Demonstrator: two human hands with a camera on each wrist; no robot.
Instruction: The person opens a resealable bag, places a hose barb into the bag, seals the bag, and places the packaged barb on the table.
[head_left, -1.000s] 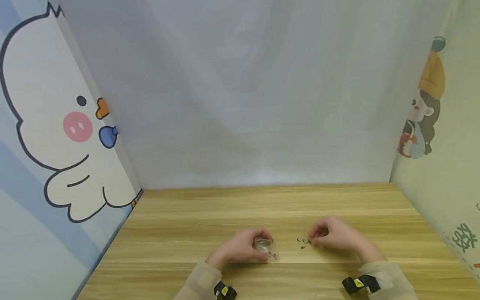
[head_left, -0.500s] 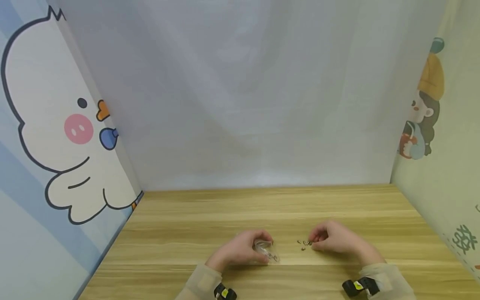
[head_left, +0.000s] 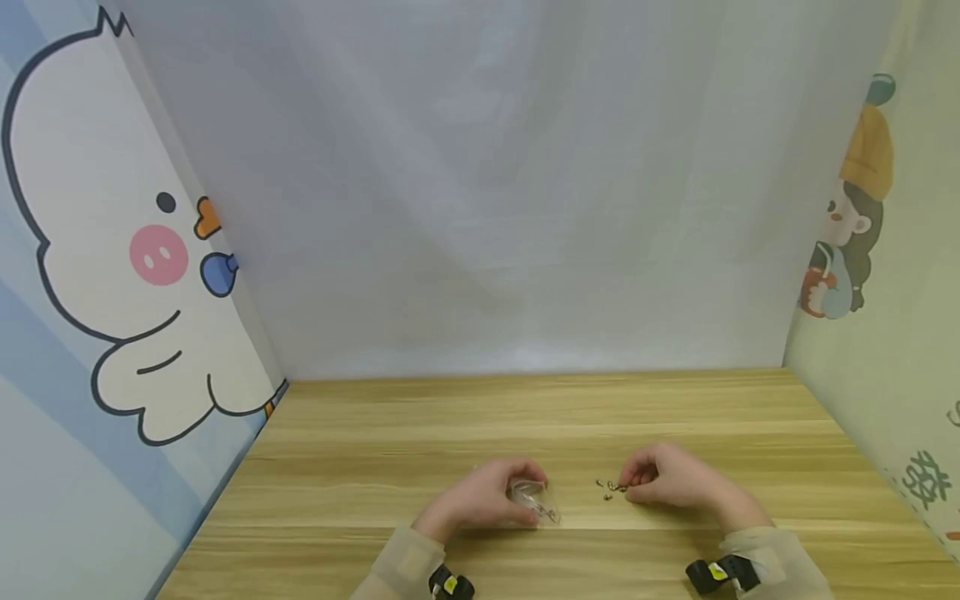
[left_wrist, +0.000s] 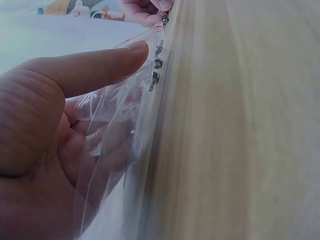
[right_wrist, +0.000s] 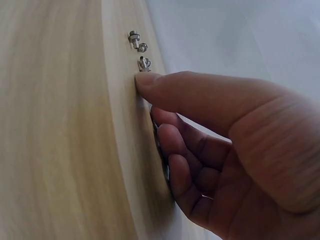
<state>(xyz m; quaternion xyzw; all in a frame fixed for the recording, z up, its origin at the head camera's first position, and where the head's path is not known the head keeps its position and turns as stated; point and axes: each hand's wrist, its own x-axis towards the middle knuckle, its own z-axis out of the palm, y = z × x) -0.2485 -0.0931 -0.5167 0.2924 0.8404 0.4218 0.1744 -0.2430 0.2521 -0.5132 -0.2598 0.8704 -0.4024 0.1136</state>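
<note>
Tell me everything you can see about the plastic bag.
The bag is clear, thin and glossy, apparently plastic, with crinkled folds and a red line along one edge. The left hand holds it between thumb and fingers, close to the wooden table. Whether it touches the wood, or has anything inside, is hard to tell.
</note>
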